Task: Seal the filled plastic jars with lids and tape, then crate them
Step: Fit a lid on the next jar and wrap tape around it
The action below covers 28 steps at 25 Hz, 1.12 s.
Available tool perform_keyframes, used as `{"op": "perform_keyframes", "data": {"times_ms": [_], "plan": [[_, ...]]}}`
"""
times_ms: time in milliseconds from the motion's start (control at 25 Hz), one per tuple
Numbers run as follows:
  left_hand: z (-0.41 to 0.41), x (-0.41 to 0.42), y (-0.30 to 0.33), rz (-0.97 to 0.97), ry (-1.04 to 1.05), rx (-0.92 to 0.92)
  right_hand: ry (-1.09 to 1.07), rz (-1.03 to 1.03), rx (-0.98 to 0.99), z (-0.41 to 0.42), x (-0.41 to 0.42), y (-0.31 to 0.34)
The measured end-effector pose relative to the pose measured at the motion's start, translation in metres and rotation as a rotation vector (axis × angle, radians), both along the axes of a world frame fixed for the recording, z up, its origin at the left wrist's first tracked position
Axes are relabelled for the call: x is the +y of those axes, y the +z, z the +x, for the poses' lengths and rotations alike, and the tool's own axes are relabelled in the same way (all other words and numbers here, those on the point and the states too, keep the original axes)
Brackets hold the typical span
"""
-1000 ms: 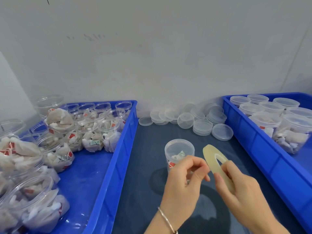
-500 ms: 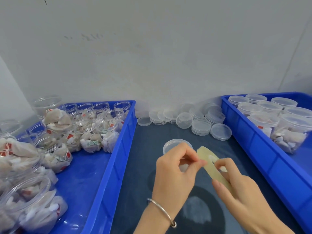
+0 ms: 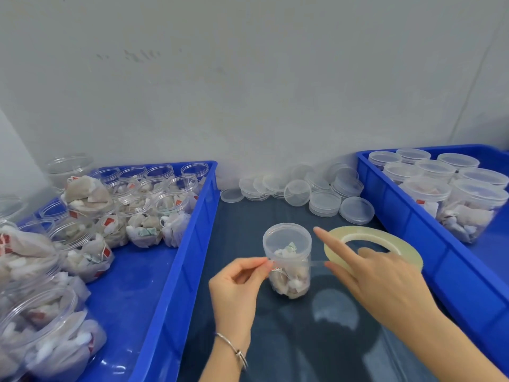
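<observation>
A clear plastic jar [image 3: 289, 274] filled with tea bags stands lidded on the dark mat between two blue crates. My left hand [image 3: 237, 285] pinches the free end of a clear tape strip [image 3: 314, 262] at the jar's left side, just under the lid. The strip runs across the jar's front to a yellowish tape roll [image 3: 385, 239], which my right hand [image 3: 377, 277] holds to the jar's right, index finger pointing out.
The left blue crate [image 3: 190, 244] holds several open filled jars. The right blue crate [image 3: 429, 244] holds several lidded jars. Loose clear lids [image 3: 322, 202] are stacked along the wall behind the jar. A grey wall closes the back.
My hands moved apart: the left pulled the tape end leftward to the jar, the right carried the roll to the right, drawing the strip across the jar's front. The jar is now uncovered.
</observation>
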<state>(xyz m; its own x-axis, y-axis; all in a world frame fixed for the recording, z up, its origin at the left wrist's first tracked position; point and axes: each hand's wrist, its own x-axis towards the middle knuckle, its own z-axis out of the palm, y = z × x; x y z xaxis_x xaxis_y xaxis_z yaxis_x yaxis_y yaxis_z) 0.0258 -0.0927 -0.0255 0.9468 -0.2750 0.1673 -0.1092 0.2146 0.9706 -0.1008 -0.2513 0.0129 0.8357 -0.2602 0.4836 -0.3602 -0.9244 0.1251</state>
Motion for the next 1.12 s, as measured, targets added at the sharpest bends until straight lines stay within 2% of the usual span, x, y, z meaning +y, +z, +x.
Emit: {"op": "perform_keyframes", "data": {"times_ms": [80, 160, 480, 1120], "plan": [[0.001, -0.005, -0.021, -0.033, -0.008, 0.129, 0.004, -0.058, 0.006, 0.007, -0.002, -0.01], [0.004, -0.008, -0.032, -0.041, -0.01, 0.146, -0.004, -0.085, -0.007, 0.013, -0.005, -0.016], [0.017, -0.015, -0.042, -0.07, -0.033, 0.014, 0.023, -0.101, -0.072, 0.024, -0.011, -0.02], [0.034, -0.025, -0.048, -0.135, -0.115, -0.028, 0.037, -0.064, -0.05, 0.028, -0.011, -0.018]]}}
